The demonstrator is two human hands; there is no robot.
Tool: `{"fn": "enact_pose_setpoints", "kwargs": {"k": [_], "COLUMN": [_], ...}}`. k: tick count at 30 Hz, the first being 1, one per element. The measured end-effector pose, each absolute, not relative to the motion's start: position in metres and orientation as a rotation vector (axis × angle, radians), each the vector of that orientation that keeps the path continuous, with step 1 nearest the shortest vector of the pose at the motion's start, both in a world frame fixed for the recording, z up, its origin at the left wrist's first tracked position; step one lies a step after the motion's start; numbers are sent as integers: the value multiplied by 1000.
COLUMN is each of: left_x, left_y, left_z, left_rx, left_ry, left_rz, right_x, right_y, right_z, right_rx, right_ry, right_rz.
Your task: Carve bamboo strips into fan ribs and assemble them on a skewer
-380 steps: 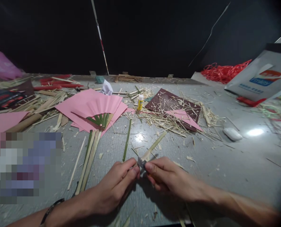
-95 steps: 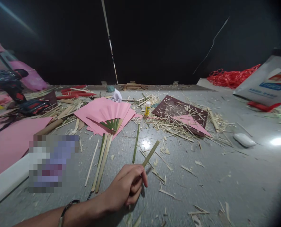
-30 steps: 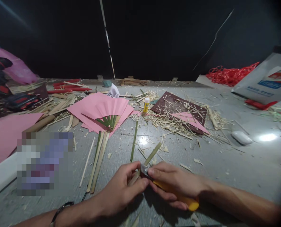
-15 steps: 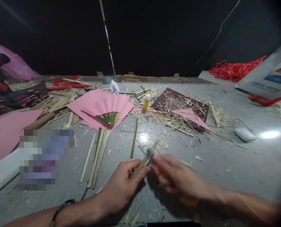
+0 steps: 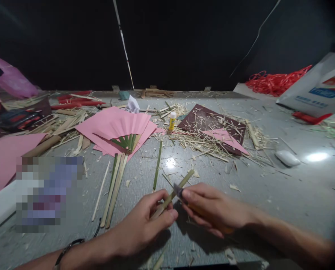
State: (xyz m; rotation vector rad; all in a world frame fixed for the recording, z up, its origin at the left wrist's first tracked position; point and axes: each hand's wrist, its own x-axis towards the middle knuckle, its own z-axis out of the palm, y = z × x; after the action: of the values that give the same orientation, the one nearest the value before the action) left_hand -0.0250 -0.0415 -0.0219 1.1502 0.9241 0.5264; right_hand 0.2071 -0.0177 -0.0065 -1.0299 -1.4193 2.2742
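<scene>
On the near side of the pink fan (image 5: pixel 128 125) and to its right, the left hand (image 5: pixel 145 221) grips the bamboo strip (image 5: pixel 167 201) between thumb and fingers, as it did a few seconds ago. The right hand (image 5: pixel 212 208) — then out of view — now has its fingers closed around a yellow-handled knife (image 5: pixel 178 190), the blade at the strip.

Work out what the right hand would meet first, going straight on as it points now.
Probably the strip held in the left hand; the knife in the right hand overlaps it in view, though contact is unclear.
</scene>
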Motion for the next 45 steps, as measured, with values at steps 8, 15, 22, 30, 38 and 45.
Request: {"fn": "enact_pose_setpoints", "kwargs": {"k": [8,15,22,30,38,45], "left_x": [-22,-19,-24,-40,-34,-37], "left_y": [-39,-41,-43,-28,-25,-27], "left_z": [-15,-20,-31,-20,-19,-21], "left_rx": [1377,1233,1045,1161,1051,920], "left_ry": [1005,939,912,861,850,765], "left_rz": [509,574,523,757,1001,970], "right_x": [201,200,263,215,206,209], "right_y": [-18,-25,39,-8,-13,-8], "right_z": [-18,-14,11,-8,-8,-14], "right_rx": [-978,-1072,-1115,-1108,-1080,-1193], "right_ry": [-1313,-1220,-890,-1322,-1587,-1396], "right_rz": [2501,2257,1543,1846,1781,1610]}}
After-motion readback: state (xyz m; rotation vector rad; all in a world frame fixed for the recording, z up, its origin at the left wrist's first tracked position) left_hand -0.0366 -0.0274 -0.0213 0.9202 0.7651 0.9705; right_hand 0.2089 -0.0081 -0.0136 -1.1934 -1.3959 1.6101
